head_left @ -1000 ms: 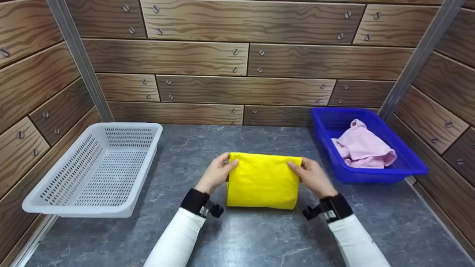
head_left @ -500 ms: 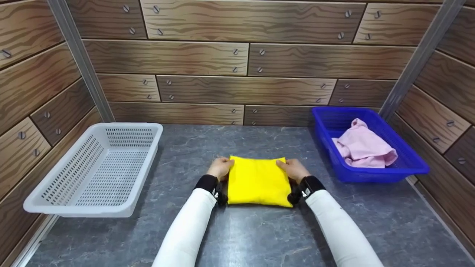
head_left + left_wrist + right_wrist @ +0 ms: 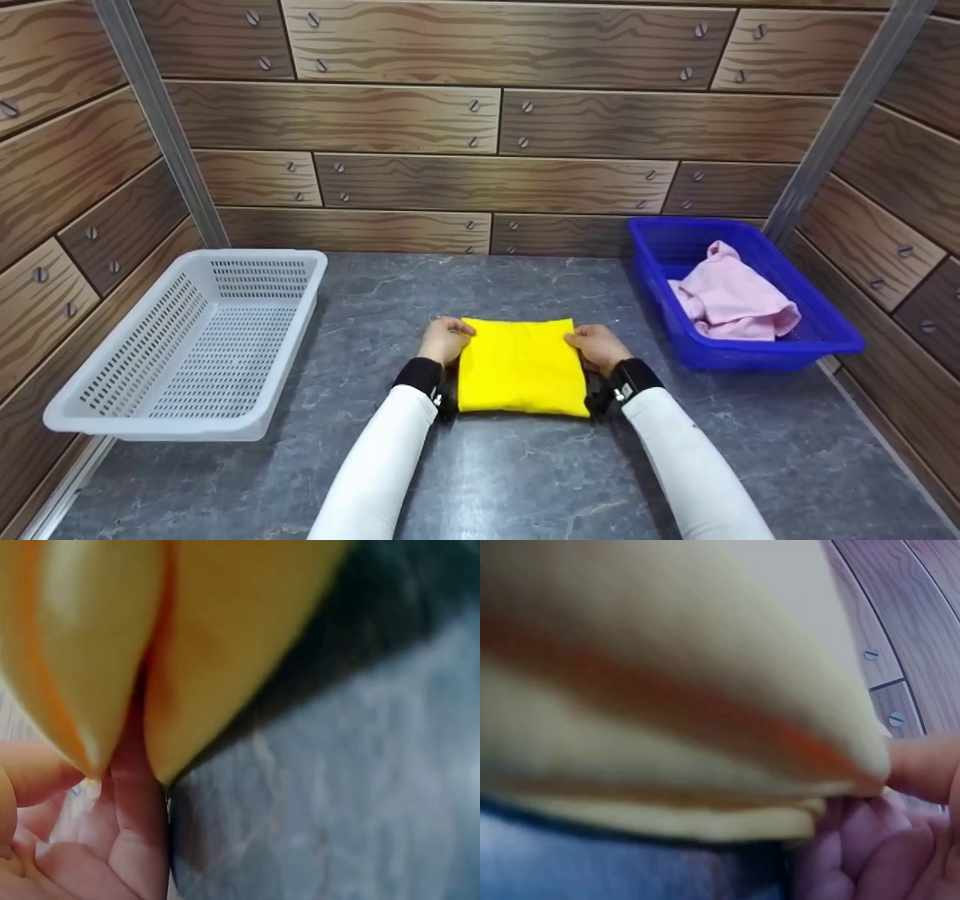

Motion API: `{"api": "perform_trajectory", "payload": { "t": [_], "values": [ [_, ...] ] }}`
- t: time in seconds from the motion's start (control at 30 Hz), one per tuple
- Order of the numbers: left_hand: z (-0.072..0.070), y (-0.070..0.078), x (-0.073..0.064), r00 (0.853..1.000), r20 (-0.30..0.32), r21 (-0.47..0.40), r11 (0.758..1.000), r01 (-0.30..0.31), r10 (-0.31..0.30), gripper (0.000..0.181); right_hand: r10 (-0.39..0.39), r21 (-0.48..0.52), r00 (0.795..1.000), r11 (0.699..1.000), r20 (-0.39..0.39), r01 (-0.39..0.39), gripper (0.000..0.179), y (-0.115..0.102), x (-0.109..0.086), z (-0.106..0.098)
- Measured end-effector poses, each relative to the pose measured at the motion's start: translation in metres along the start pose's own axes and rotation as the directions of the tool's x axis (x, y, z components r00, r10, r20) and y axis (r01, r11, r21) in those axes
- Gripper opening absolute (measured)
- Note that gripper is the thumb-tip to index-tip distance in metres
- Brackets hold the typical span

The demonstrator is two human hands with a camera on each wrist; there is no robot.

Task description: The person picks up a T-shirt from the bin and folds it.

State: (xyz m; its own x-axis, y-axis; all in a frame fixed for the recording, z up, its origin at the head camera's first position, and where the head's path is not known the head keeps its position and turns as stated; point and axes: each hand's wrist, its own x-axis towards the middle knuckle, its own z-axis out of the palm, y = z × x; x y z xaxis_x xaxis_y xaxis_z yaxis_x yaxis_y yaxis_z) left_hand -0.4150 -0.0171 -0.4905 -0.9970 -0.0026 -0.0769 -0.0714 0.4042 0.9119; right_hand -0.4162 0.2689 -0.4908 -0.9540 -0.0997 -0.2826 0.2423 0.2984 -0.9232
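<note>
A folded yellow cloth (image 3: 521,367) lies flat on the grey table in the middle of the head view, its layers stacked. At its far left corner my left hand (image 3: 442,339) holds the edge between thumb and fingers. In the left wrist view, a finger (image 3: 139,795) reaches in between two layers of the cloth (image 3: 217,637), with the thumb by the upper fold's tip. My right hand (image 3: 600,346) pinches the far right corner. The right wrist view shows the thumb (image 3: 926,765) against the upper layers and the other fingers curled below them.
A white perforated basket (image 3: 259,409) stands at the left with nothing in it. At the back right, a blue basket (image 3: 787,347) holds a crumpled pink cloth (image 3: 739,296). Wood-patterned walls (image 3: 420,116) enclose the back and both sides of the table.
The yellow cloth has come down flat onto the table and looks narrower. My right hand has moved left with its corner, and both thumbs have slid outward towards the cloth's side edges.
</note>
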Motion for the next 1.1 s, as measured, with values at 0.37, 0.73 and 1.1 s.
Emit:
{"api": "perform_trajectory", "payload": {
  "t": [0.37,0.73,1.1],
  "values": [
    [-0.017,0.004,-0.015,0.966,0.243,-0.017,0.995,0.1,-0.093,0.035,0.067,-0.034,0.987,0.997,-0.145,-0.073,0.035,0.002,-0.032,0.004],
    [-0.04,-0.012,-0.059,0.896,0.429,-0.206,0.953,0.221,-0.115,0.028,-0.091,-0.221,0.99,0.973,-0.107,0.065,0.021,0.017,-0.082,-0.001],
    [-0.036,-0.013,-0.066,0.905,0.423,-0.11,0.99,0.094,-0.039,0.024,-0.2,-0.379,0.979,0.903,0.049,0.203,0.025,0.021,-0.084,-0.006]
  ]
}}
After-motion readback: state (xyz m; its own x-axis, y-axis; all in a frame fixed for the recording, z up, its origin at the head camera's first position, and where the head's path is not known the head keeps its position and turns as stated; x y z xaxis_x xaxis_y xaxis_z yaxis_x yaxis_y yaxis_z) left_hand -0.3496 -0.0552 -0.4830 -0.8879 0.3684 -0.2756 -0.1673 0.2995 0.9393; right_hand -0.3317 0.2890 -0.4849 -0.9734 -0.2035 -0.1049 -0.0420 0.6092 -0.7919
